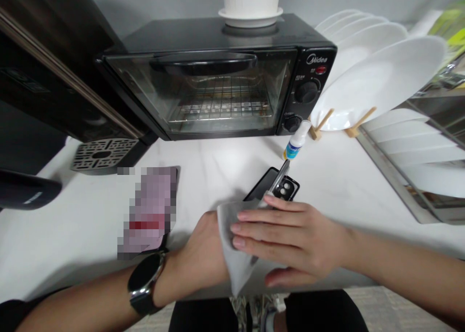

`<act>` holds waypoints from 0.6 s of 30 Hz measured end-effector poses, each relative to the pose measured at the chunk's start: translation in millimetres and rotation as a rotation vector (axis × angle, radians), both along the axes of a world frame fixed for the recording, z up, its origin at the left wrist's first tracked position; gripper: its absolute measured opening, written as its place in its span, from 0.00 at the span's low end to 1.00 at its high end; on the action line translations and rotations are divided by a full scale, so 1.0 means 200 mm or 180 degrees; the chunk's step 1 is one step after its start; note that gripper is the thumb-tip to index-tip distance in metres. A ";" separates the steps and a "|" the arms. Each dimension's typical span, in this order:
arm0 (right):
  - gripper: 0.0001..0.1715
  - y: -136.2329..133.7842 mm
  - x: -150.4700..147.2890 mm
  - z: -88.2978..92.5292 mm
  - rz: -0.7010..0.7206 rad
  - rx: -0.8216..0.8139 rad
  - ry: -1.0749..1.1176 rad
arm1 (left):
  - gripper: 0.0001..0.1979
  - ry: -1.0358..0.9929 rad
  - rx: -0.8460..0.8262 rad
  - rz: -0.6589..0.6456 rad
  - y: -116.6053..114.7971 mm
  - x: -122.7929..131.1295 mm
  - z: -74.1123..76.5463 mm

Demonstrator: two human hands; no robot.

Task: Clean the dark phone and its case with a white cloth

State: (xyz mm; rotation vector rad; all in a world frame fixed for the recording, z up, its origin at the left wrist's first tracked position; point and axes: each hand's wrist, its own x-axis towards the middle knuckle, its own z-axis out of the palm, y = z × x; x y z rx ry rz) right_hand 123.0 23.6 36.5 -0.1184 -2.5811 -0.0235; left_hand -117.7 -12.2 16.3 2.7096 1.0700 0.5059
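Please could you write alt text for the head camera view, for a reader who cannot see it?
The left hand and right hand hold a grey cloth over a smartphone in a black case on a white counter. Behind are a small white-and-blue bottle, a black Midea toaster oven and white plates in a rack.

Narrow way above the hands (pixel 286 240)
A strip of desk (pixel 218 155) runs before the toaster oven (pixel 203 94); small bottle (pixel 297 140) and plate rack (pixel 385 172) block the right.
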 end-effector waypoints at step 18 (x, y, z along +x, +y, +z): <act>0.41 -0.03 -0.02 0.01 -0.0140 -0.0111 -0.0460 | 0.09 -0.0450 0.0053 0.0007 0.01 0.00 0.01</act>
